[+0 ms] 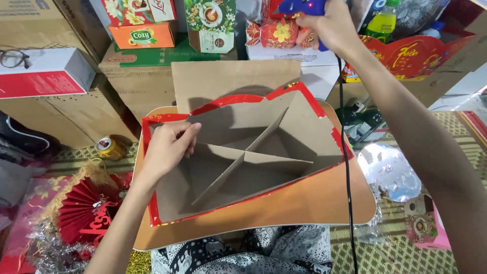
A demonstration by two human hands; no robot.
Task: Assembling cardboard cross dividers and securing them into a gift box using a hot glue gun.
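Left hand (170, 147) pinching the cardboard tray (243, 157) wall should stay firm; right hand (327, 23), beyond the tray, grips the blue glue gun (299, 6).

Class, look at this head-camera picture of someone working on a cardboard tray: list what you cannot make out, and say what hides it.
- Blue glue gun: its top is cut off by the upper edge, its handle hidden by the right hand.
- Cardboard tray: the near-left wall is partly covered by the left hand.
- Lap table: mostly hidden under the tray.
- Black cord: its end runs off the bottom edge.
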